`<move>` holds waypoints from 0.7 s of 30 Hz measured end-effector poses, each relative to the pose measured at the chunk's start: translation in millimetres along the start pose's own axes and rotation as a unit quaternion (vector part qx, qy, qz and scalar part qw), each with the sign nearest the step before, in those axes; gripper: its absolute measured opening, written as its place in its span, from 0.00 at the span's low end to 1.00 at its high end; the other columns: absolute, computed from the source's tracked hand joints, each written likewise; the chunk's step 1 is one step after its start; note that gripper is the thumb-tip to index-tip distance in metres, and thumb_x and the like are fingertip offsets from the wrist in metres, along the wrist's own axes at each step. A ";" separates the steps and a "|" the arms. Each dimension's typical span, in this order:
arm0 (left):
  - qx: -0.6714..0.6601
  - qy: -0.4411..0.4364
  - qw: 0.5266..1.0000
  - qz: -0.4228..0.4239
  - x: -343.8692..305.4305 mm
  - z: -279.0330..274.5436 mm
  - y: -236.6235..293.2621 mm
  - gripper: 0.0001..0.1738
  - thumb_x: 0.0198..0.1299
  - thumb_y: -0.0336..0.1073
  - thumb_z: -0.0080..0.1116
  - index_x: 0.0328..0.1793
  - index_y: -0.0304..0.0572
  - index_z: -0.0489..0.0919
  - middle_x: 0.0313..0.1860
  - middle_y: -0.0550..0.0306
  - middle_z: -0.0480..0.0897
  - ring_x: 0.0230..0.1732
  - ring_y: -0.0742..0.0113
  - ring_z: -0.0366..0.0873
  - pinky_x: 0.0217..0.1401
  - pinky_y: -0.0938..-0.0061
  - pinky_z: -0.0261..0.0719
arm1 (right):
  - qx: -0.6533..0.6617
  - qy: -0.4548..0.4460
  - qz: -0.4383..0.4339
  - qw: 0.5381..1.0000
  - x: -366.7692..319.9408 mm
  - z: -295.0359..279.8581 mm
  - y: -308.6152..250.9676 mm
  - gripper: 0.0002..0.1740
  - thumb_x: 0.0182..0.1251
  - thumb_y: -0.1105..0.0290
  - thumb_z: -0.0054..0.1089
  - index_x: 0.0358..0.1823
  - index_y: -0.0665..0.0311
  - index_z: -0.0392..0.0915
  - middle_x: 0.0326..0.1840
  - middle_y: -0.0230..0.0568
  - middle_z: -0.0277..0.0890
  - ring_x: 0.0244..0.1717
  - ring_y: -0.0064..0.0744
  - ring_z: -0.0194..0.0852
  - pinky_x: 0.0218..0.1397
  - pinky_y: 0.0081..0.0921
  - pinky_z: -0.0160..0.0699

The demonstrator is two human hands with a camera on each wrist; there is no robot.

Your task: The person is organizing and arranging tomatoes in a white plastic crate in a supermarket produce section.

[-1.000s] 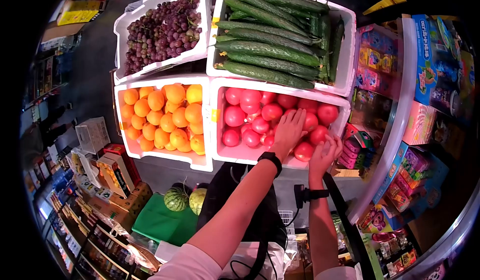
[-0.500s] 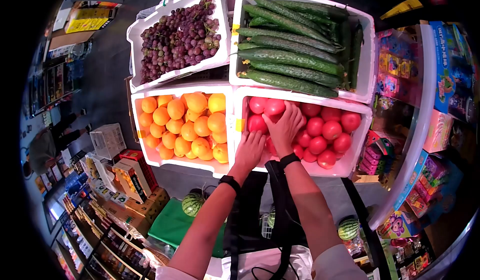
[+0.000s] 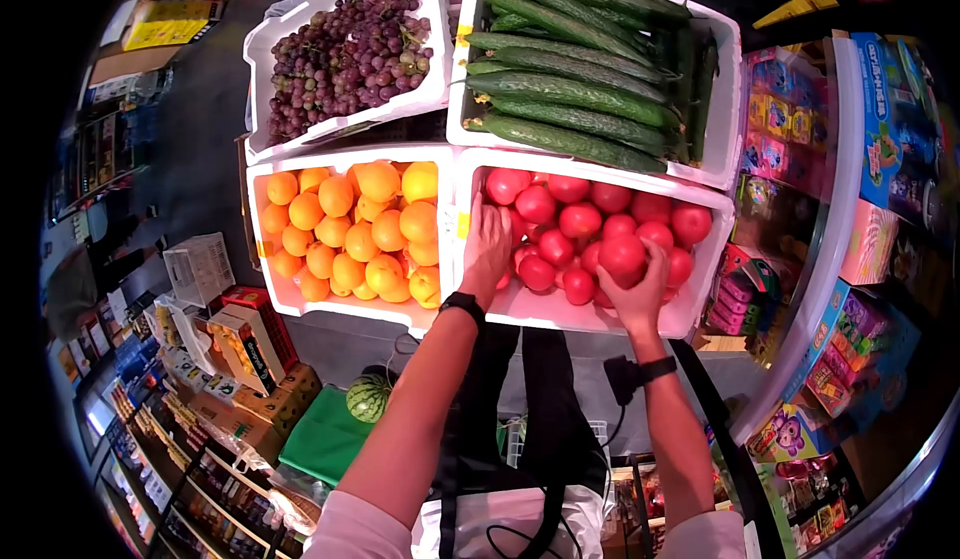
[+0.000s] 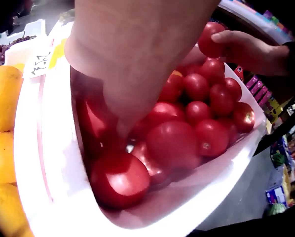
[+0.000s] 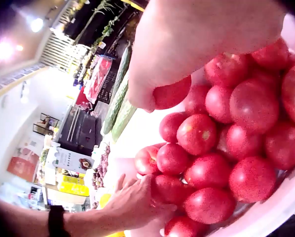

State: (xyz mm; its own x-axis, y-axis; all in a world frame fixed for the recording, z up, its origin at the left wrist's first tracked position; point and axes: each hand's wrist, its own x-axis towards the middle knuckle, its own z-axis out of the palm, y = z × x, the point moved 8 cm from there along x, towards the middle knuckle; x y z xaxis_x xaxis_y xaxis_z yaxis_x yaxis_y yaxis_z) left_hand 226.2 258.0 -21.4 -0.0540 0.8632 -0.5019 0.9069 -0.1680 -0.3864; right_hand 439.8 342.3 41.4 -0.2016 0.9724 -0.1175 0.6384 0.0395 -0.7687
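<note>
My right hand [image 3: 638, 294] grips a red tomato [image 3: 622, 257] between thumb and fingers, over the right part of a white foam box [image 3: 560, 317] of tomatoes. The same held tomato [image 4: 210, 39] shows raised above the others in the left wrist view. At the box's left end, my left hand [image 3: 487, 249] reaches down along the inner wall with its fingers extended. In the right wrist view, the left hand [image 5: 135, 202] touches tomatoes at that end. Its fingertips are partly hidden among the tomatoes in the left wrist view.
A foam box of oranges [image 3: 345, 229] stands directly left. Behind are boxes of cucumbers [image 3: 580, 104] and purple grapes [image 3: 350, 59]. Shelves of packaged goods [image 3: 790, 129] border the right side. A watermelon [image 3: 368, 397] lies near a green cloth [image 3: 322, 439] below.
My left hand has moved from the box's right-middle to its left wall. My right hand went to the left end, then came back right and now holds a tomato.
</note>
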 end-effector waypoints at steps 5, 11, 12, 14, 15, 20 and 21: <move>-0.028 0.083 0.996 -0.011 16.0 -2.6 -2.4 0.23 0.63 0.43 0.53 0.57 0.32 0.75 0.46 0.48 0.81 0.58 0.52 0.76 0.88 0.46 0.38 | -0.030 -0.038 0.030 0.998 -27.9 -20.4 31.4 0.45 0.44 0.61 0.83 0.64 0.63 0.69 0.62 0.51 0.70 0.65 0.53 0.67 0.71 0.47 0.67; -0.136 0.059 0.989 0.026 14.3 -0.5 -0.9 0.34 0.52 0.54 0.66 0.55 0.33 0.75 0.43 0.50 0.81 0.57 0.55 0.76 0.88 0.45 0.36 | -0.057 -0.044 0.023 0.997 -40.2 -9.0 32.8 0.46 0.42 0.60 0.83 0.65 0.62 0.70 0.62 0.50 0.72 0.65 0.54 0.68 0.70 0.49 0.67; -0.133 0.059 0.989 0.028 11.6 -5.7 -1.4 0.34 0.52 0.54 0.66 0.55 0.33 0.75 0.43 0.50 0.81 0.57 0.55 0.76 0.88 0.45 0.36 | -0.054 -0.043 0.025 0.997 -42.7 -7.2 34.6 0.46 0.42 0.60 0.83 0.65 0.62 0.70 0.62 0.50 0.72 0.65 0.54 0.68 0.70 0.49 0.67; -0.158 -0.032 0.986 0.032 3.1 -4.3 1.6 0.38 0.51 0.58 0.67 0.60 0.35 0.75 0.45 0.53 0.80 0.58 0.55 0.75 0.88 0.44 0.38 | -0.053 -0.050 0.009 0.997 -44.9 -2.6 34.1 0.47 0.42 0.59 0.83 0.65 0.63 0.70 0.62 0.51 0.72 0.65 0.55 0.68 0.70 0.49 0.67; -0.156 -0.037 0.986 0.034 1.5 -3.9 2.1 0.36 0.54 0.57 0.64 0.60 0.35 0.76 0.45 0.54 0.80 0.58 0.54 0.74 0.88 0.43 0.38 | -0.051 -0.048 0.007 0.998 -44.3 -2.2 32.6 0.47 0.42 0.59 0.83 0.65 0.63 0.70 0.62 0.51 0.72 0.65 0.55 0.68 0.70 0.49 0.67; -0.064 0.079 0.995 0.004 12.6 2.6 0.5 0.33 0.57 0.55 0.62 0.57 0.32 0.76 0.44 0.50 0.80 0.61 0.53 0.74 0.88 0.44 0.36 | -0.048 -0.073 -0.026 0.996 -44.4 5.5 21.2 0.47 0.43 0.57 0.83 0.65 0.64 0.69 0.62 0.51 0.72 0.63 0.56 0.68 0.68 0.50 0.67; -0.024 0.125 0.992 -0.011 12.6 -3.7 -0.9 0.34 0.59 0.55 0.60 0.59 0.31 0.76 0.45 0.49 0.81 0.62 0.51 0.74 0.88 0.43 0.36 | -0.046 -0.074 -0.033 0.996 -43.8 6.0 18.8 0.47 0.43 0.57 0.83 0.65 0.63 0.69 0.61 0.50 0.72 0.62 0.56 0.69 0.67 0.51 0.67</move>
State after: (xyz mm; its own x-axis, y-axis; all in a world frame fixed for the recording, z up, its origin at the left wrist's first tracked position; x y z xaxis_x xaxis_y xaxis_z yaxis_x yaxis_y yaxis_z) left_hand 226.2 270.8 -24.5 0.0266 0.9583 -0.2844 0.9256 -0.1311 -0.3551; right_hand 456.1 299.1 28.3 -0.3477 0.9230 -0.1648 0.6837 0.1293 -0.7182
